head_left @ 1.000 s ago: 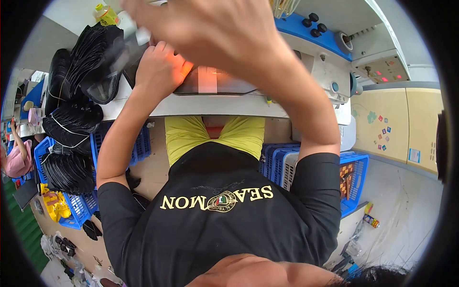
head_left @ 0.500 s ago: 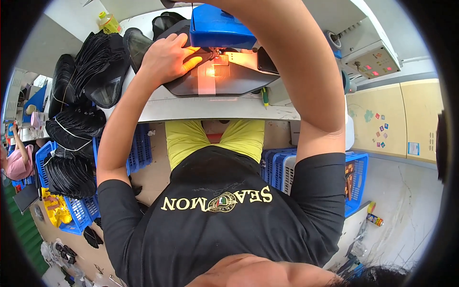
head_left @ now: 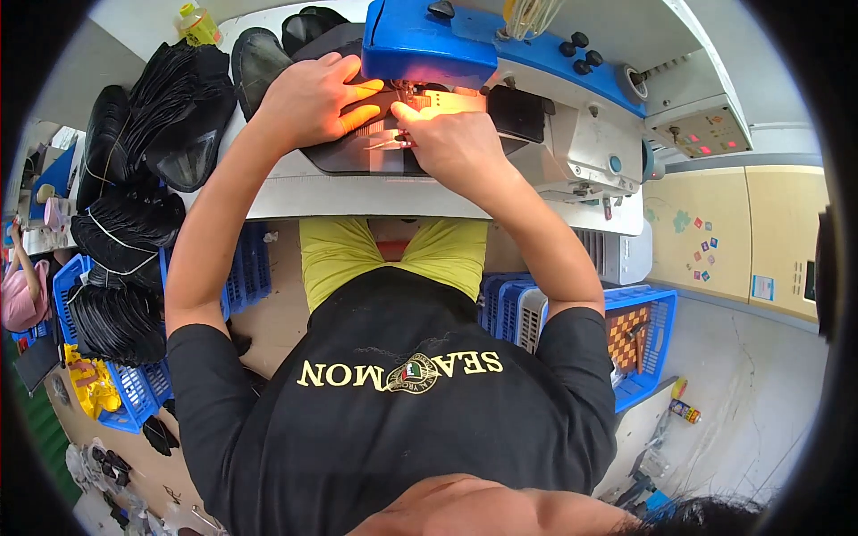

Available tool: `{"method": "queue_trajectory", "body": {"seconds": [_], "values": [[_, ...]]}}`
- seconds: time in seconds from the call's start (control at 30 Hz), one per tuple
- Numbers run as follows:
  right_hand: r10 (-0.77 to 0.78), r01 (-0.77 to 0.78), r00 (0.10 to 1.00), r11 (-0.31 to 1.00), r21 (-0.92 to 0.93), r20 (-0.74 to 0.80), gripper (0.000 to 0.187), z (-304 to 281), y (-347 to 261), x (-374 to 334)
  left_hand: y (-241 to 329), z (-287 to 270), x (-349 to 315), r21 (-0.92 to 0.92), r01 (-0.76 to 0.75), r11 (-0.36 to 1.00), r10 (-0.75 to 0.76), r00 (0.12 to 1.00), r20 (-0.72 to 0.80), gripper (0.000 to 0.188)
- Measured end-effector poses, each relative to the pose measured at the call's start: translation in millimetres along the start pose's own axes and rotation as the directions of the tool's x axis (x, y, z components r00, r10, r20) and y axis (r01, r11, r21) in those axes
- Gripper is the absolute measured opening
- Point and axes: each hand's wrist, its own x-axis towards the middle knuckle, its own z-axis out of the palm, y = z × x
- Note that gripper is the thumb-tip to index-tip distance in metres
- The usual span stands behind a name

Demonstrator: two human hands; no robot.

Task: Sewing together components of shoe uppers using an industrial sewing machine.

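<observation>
My left hand lies on a black sheet-like piece on the sewing machine's bed, its thumb and forefinger stretched apart toward the needle area. Close by on the other side is my right hand, its forefinger pointing at the presser foot. From its curled fingers sticks out a small, pointed, shiny tool, whose exact kind is unclear in the glare. The blue head of the sewing machine hangs just above both hands, and its lamp lights the fingertips orange.
Stacked, tied bundles of black pieces stand on the left beside a blue basket. At upper left is a yellow bottle. A control box hangs at upper right, and another blue basket is at lower right.
My right arm has come down from over the machine's head, and its hand is now beside the needle area with the small pointed tool. The left hand has stayed on the black piece.
</observation>
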Motion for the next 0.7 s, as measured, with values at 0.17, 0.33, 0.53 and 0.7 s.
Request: {"method": "queue_trajectory", "body": {"seconds": [0.17, 0.33, 0.53, 0.7], "values": [[0.022, -0.015, 0.986, 0.999, 0.042, -0.164, 0.037, 26, 10, 3, -4, 0, 0, -0.01, 0.003, 1.0, -0.003, 1.0, 0.008, 0.031], [0.092, -0.079, 0.971, 0.995, 0.067, -0.22, 0.039, 25, 10, 6, -14, 2, 9, 0.057, -0.03, 0.998, 0.029, 0.999, 0.015, 0.027], [0.113, -0.1, 0.966, 0.993, 0.063, -0.235, 0.038, 23, 8, 6, -19, 8, 19, 0.009, -0.013, 1.0, 0.013, 1.0, -0.002, 0.027], [0.117, -0.092, 0.958, 0.99, 0.105, -0.261, 0.036, 32, 11, 2, -21, 11, 19, -0.012, -0.026, 1.0, 0.026, 1.0, 0.004, 0.027]]}}
